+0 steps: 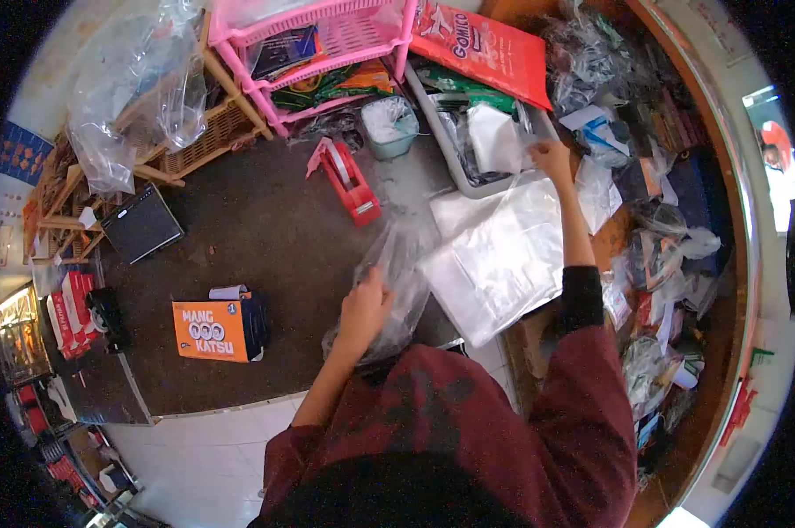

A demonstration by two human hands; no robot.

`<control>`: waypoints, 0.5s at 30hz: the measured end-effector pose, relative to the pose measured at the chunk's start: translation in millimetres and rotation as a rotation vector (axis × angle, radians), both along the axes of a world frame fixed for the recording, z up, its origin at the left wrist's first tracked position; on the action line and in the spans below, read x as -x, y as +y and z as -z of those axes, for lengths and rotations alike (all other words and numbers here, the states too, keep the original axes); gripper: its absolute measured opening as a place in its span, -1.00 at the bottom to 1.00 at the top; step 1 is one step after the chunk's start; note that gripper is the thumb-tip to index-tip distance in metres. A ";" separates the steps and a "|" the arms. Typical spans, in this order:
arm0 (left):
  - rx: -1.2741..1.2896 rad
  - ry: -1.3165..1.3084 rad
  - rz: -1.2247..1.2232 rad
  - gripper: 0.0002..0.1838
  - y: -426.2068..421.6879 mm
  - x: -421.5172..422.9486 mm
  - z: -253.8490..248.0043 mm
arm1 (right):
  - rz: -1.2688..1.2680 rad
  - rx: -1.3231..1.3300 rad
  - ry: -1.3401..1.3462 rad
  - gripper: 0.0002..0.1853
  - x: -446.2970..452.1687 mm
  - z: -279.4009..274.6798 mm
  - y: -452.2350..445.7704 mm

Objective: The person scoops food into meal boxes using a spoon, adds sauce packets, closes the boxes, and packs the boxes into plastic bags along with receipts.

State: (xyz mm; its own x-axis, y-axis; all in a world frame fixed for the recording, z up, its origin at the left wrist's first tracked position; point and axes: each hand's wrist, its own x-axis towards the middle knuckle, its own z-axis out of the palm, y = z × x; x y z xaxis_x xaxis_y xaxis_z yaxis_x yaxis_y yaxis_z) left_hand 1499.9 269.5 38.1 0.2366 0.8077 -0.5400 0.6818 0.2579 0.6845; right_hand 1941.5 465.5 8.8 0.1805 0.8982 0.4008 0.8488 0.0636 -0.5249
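Observation:
My left hand (pixel 367 308) is closed on a crumpled clear plastic bag (pixel 408 255) at the near edge of the dark table. My right hand (pixel 552 160) reaches out over the right rim of a grey bin (pixel 455 167), its fingers pinched at a thin clear plastic edge beside a white packet (pixel 494 139). Below that hand, a stack of flat clear plastic bags (pixel 494 264) lies between my forearms. A red tape dispenser (pixel 349 185) stands beyond the crumpled bag.
An orange box (pixel 211 330) and a black tablet-like object (pixel 144 223) lie on the dark table (pixel 265 211). At the back are a pink rack (pixel 318 62), a small tub (pixel 389 128) and a red package (pixel 481 53). Heaped plastic-wrapped items (pixel 657 255) line the right side.

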 end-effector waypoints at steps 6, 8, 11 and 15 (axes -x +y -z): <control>-0.600 0.073 -0.247 -0.39 -4.2 22.2 16.8 | 0.184 -0.371 0.144 -0.86 92.1 -103.9 -47.5; -0.278 -0.014 -0.163 -0.47 3.3 37.5 40.5 | 0.156 -0.389 -0.035 -0.93 172.6 -146.2 -87.3; -0.063 -0.158 -0.094 -0.58 9.3 45.5 16.5 | -0.588 -0.279 0.099 -0.86 274.7 -104.2 -150.4; -0.201 -0.483 -0.551 -0.81 3.0 87.2 8.0 | -0.778 0.405 -0.116 -0.71 315.1 34.0 -213.8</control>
